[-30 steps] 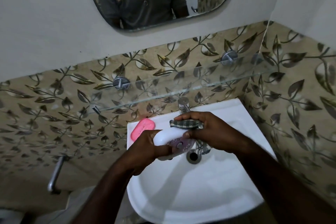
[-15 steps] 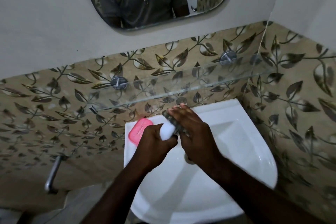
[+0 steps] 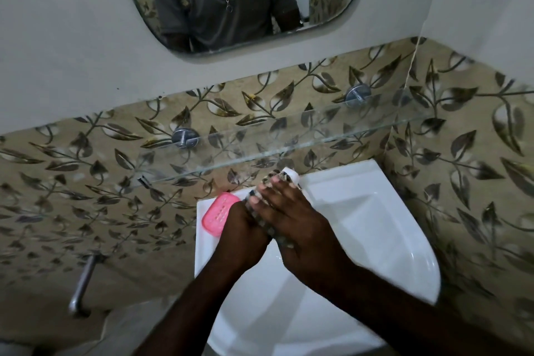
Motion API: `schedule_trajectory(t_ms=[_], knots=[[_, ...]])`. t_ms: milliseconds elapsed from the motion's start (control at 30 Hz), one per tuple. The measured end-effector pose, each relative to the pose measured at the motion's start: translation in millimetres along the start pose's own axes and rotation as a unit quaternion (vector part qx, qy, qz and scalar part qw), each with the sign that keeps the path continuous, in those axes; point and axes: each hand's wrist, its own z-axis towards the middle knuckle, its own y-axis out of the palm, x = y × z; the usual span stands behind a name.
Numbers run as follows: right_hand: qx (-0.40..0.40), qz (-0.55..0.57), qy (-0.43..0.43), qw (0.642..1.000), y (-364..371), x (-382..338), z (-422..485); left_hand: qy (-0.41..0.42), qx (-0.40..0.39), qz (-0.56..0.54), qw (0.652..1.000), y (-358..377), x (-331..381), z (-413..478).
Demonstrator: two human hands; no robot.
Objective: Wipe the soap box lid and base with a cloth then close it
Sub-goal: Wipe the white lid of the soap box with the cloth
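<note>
Fingers point(image 3: 273, 191) of the right hand point(image 3: 291, 220) lie nearly straight over a patterned cloth point(image 3: 278, 237), pressing it onto the white soap box lid point(image 3: 290, 175). The left hand point(image 3: 244, 225) grips that lid from the other side (most of its fingers are hidden). Both are above the washbasin point(image 3: 346, 179) near its rear edge. Lid wiping looks under way. Next, probably, the pink slotted base point(image 3: 219, 214) on the basin's rear left corner needs lifting and wiping.
</note>
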Motion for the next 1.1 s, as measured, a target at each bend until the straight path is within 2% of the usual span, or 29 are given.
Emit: schedule_trajectory(t_ms=[33,67,167,200,233,300,367,400,500,533,567,667,700,733,833,867,900,1000,1033,1067,1100], knots=[[-0.016,-0.003,-0.040,0.999,-3,4,-1,0.000,-0.005,-0.001,1.000,-2,-1,0],[-0.015,-0.002,-0.041,0.999,-5,15,1,-0.007,-0.006,-0.003,1.000,-1,1,0],[0.050,0.041,0.150,0.987,-12,38,13,-0.031,0.012,0.011,0.999,10,11,-2],[0.060,0.042,0.182,0.981,-13,34,16,-0.025,0.013,0.015,0.999,11,14,-1],[0.060,0.038,0.171,0.983,-13,23,17,-0.014,0.014,0.011,1.000,11,17,1],[0.021,0.021,0.052,0.998,-12,4,9,0.016,-0.003,0.003,1.000,4,12,5],[-0.017,0.008,-0.050,0.999,-18,7,2,0.017,-0.002,0.002,1.000,-1,10,4],[-0.005,0.005,-0.044,0.999,-20,17,3,0.008,-0.002,0.005,1.000,2,12,3],[0.077,0.044,0.166,0.982,-19,34,13,-0.032,0.001,0.003,0.999,11,19,-3],[0.092,0.047,0.201,0.974,-17,27,15,-0.031,0.008,-0.001,0.999,10,21,-2],[0.093,0.033,0.187,0.977,-16,15,17,-0.020,0.010,-0.005,1.000,7,23,-1],[0.028,0.012,-0.008,1.000,-15,-4,9,0.028,-0.014,-0.009,0.999,-6,25,4],[0.017,0.012,-0.045,0.999,-17,3,11,0.031,-0.014,-0.002,0.999,-8,24,3],[0.023,0.021,-0.031,0.999,-16,13,12,0.027,-0.004,0.006,1.000,-6,24,2],[0.092,0.067,0.182,0.977,-12,30,22,-0.012,0.024,0.017,1.000,1,27,-2],[0.100,0.059,0.208,0.971,-10,22,24,-0.016,0.023,0.018,0.999,1,28,-3],[0.095,0.031,0.186,0.977,-9,11,25,-0.009,0.017,0.017,1.000,0,30,-2],[0.042,-0.014,-0.005,0.999,-11,-7,18,0.009,-0.004,-0.002,1.000,-8,28,1],[0.025,-0.014,-0.039,0.999,-14,0,20,0.009,0.000,0.002,1.000,-9,28,1],[0.024,-0.009,-0.035,0.999,-14,10,22,0.002,0.009,0.007,1.000,-8,26,1],[0.035,0.001,0.013,0.999,-13,21,25,-0.007,0.019,0.012,1.000,-6,25,0]])
